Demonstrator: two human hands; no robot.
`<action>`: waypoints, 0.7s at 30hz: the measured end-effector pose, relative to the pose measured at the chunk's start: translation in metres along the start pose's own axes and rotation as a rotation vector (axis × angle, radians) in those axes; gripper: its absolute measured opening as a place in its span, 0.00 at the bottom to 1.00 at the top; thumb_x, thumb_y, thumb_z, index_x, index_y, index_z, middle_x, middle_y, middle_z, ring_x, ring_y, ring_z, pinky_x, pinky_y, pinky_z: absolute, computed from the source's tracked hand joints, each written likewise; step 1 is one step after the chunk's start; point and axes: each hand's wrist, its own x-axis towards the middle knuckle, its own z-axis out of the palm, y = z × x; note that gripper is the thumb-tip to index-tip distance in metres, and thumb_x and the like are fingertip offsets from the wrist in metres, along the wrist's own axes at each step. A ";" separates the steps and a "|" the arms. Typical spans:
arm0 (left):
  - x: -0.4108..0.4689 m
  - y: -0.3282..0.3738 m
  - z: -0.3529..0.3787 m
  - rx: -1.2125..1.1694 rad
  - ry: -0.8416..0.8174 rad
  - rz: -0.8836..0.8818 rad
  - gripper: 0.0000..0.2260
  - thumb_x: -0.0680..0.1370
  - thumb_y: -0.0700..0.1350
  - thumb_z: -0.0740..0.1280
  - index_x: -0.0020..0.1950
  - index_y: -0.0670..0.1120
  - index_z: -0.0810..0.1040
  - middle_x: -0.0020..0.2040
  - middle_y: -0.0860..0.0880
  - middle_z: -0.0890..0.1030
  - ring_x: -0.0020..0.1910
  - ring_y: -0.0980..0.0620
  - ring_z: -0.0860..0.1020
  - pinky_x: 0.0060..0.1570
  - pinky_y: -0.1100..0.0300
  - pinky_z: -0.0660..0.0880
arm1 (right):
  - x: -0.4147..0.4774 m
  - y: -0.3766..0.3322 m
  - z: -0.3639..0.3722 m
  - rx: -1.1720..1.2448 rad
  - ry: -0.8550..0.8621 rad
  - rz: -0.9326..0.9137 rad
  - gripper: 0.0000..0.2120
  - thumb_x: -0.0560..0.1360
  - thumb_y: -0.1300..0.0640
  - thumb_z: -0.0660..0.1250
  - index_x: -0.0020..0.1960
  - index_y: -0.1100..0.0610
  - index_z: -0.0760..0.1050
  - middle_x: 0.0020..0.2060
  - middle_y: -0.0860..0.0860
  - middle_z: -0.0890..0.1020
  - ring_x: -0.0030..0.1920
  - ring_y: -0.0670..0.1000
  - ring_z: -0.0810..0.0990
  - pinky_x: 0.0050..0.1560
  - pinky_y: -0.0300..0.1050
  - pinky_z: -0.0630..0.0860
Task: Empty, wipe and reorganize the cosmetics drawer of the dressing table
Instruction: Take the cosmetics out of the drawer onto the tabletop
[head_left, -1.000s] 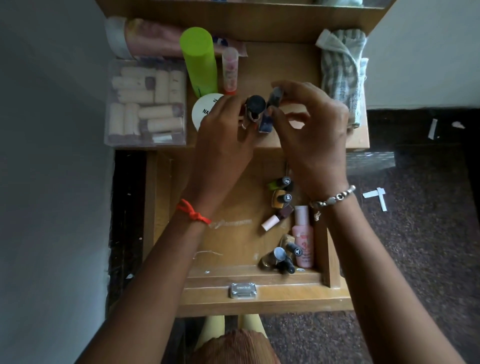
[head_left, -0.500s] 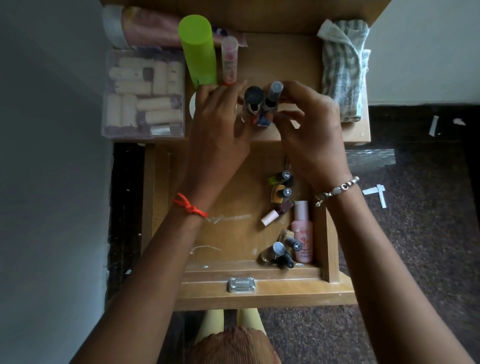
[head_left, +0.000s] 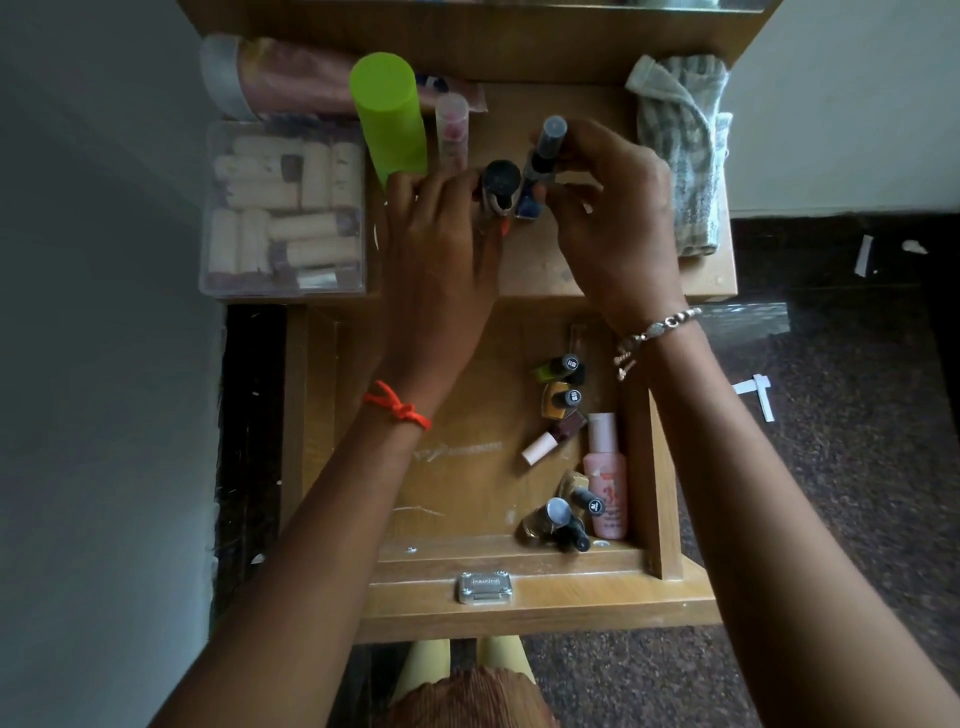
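The wooden drawer (head_left: 498, 603) is pulled out below the dressing table top (head_left: 550, 270). Several nail polish bottles (head_left: 558, 397) and a pink bottle (head_left: 605, 480) lie along its right side. Over the table top, my left hand (head_left: 441, 249) holds a black-capped bottle (head_left: 500, 189) upright. Right beside it, my right hand (head_left: 613, 208) grips a blue nail polish bottle (head_left: 540, 166) with a tall dark cap. The two bottles touch or nearly touch.
A clear box of lipsticks (head_left: 283, 208) sits at the table's left, with a lime green can (head_left: 387, 117), a small pink tube (head_left: 452, 127) and a pink pouch (head_left: 291, 73) behind. A striped cloth (head_left: 685, 150) lies at the right edge. Dark floor lies beyond.
Both hands have moved slightly forward over the table top with their bottles. The blue bottle now stands more upright in my right hand.
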 end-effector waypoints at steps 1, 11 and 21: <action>0.001 0.000 0.001 -0.005 0.016 -0.004 0.13 0.76 0.46 0.63 0.56 0.40 0.76 0.52 0.41 0.80 0.56 0.46 0.69 0.54 0.56 0.65 | 0.002 0.000 0.001 -0.002 0.000 -0.002 0.17 0.66 0.73 0.63 0.53 0.64 0.77 0.46 0.56 0.83 0.47 0.50 0.81 0.46 0.37 0.78; 0.004 -0.002 0.005 0.015 0.075 -0.019 0.14 0.76 0.48 0.66 0.57 0.41 0.77 0.49 0.43 0.81 0.54 0.48 0.69 0.52 0.56 0.68 | 0.003 0.001 0.002 0.000 -0.040 -0.012 0.17 0.66 0.73 0.61 0.53 0.65 0.76 0.47 0.56 0.83 0.48 0.51 0.81 0.49 0.45 0.79; -0.050 0.011 -0.013 -0.269 -0.028 0.109 0.09 0.70 0.32 0.70 0.45 0.39 0.71 0.40 0.49 0.68 0.36 0.58 0.66 0.42 0.73 0.66 | -0.043 0.001 -0.027 0.000 0.058 0.107 0.11 0.66 0.74 0.64 0.46 0.64 0.75 0.42 0.55 0.80 0.42 0.48 0.80 0.41 0.32 0.77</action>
